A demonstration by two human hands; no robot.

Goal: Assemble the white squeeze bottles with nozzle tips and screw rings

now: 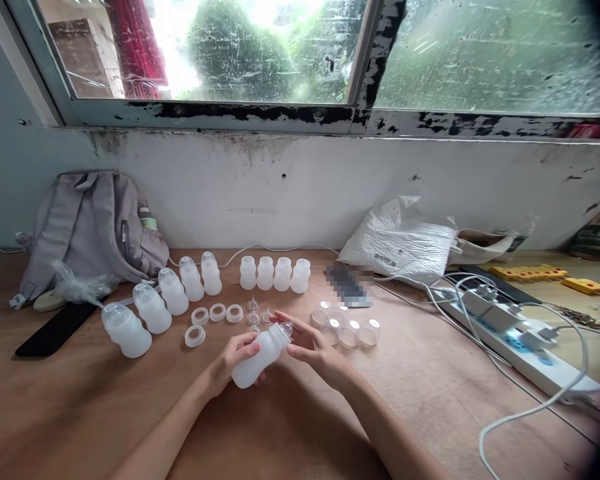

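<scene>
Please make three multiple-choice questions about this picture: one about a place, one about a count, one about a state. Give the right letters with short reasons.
1. Where does the grey backpack lie?
A. far left, against the wall
B. under the window on the right
C. on the power strip

2. How many open bottles without tops stand in the row near the wall?
A. two
B. four
C. seven

3. How is the bottle between the hands?
A. upright on the table
B. tilted, held off the table
C. inside the bag

Answers:
1 A, it leans on the wall at the left.
2 B, four stand side by side.
3 B, the left hand grips its body and the right hand is at its top.
</scene>
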